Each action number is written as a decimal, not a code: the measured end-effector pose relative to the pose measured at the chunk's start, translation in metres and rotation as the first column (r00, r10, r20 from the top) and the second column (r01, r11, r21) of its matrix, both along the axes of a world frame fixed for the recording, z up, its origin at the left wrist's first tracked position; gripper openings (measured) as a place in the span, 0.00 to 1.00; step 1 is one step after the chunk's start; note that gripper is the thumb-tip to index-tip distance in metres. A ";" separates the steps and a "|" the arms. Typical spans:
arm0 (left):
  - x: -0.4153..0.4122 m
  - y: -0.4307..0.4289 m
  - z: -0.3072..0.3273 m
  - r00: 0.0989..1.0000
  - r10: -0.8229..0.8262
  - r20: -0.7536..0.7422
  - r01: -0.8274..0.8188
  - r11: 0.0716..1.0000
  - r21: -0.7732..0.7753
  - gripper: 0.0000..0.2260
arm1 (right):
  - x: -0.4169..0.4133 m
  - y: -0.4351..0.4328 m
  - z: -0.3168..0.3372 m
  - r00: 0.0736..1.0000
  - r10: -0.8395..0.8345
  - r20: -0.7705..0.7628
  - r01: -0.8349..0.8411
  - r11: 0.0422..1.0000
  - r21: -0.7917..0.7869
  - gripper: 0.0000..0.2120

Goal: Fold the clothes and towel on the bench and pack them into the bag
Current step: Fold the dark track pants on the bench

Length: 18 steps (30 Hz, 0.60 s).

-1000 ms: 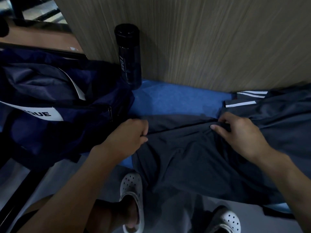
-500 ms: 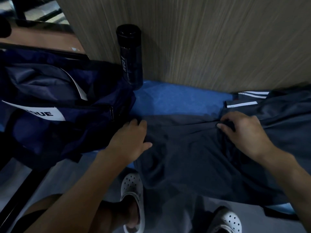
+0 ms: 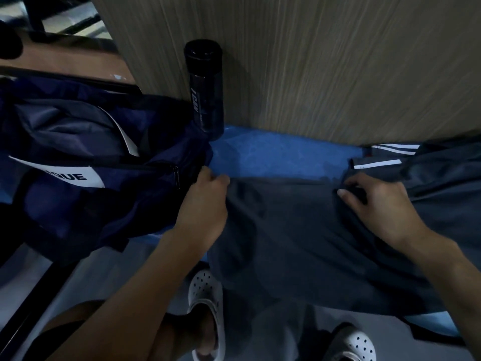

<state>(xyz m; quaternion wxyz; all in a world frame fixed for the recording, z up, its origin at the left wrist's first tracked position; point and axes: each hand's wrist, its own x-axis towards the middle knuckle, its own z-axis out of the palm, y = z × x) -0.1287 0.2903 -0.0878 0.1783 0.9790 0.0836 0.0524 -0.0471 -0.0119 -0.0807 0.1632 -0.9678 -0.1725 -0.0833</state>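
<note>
A dark grey garment [image 3: 291, 230] lies spread over the blue bench [image 3: 276, 157], its lower part hanging off the front edge. My left hand [image 3: 205, 201] grips its upper left corner, right beside the bag. My right hand [image 3: 374, 204] pinches the garment's upper edge further right. A second dark garment with white stripes [image 3: 390, 156] lies bunched at the right, partly under the grey one. The navy bag [image 3: 86, 162] sits at the left of the bench with its top open and a white label on it.
A black bottle [image 3: 205, 87] stands upright against the wood-grain wall [image 3: 312, 61], just behind the bag's right end. My feet in white clogs [image 3: 205, 306] stand on the grey floor below the bench's front edge.
My left hand opened flat on the garment, then slid up and left and closed on its corner by the bag. My right hand shifted slightly right along the upper edge.
</note>
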 end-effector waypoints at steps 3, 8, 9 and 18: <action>-0.001 -0.010 -0.008 0.958 0.036 -0.285 0.011 0.987 0.161 0.19 | 0.001 0.000 -0.003 0.999 0.001 -0.048 -0.004 0.998 -0.068 0.10; -0.006 -0.026 -0.014 0.969 -0.103 -0.225 0.161 0.952 0.259 0.28 | 0.006 0.003 -0.002 1.000 0.007 -0.021 -0.007 1.000 -0.015 0.03; -0.006 -0.028 -0.015 0.964 -0.109 -0.242 0.170 0.954 0.248 0.28 | 0.007 0.004 -0.003 1.000 -0.004 -0.006 0.004 1.000 0.005 0.03; 0.001 -0.016 -0.034 0.951 -0.108 -0.290 0.175 0.960 0.217 0.31 | 0.004 0.006 -0.012 0.972 0.068 -0.227 -0.088 0.993 -0.079 0.25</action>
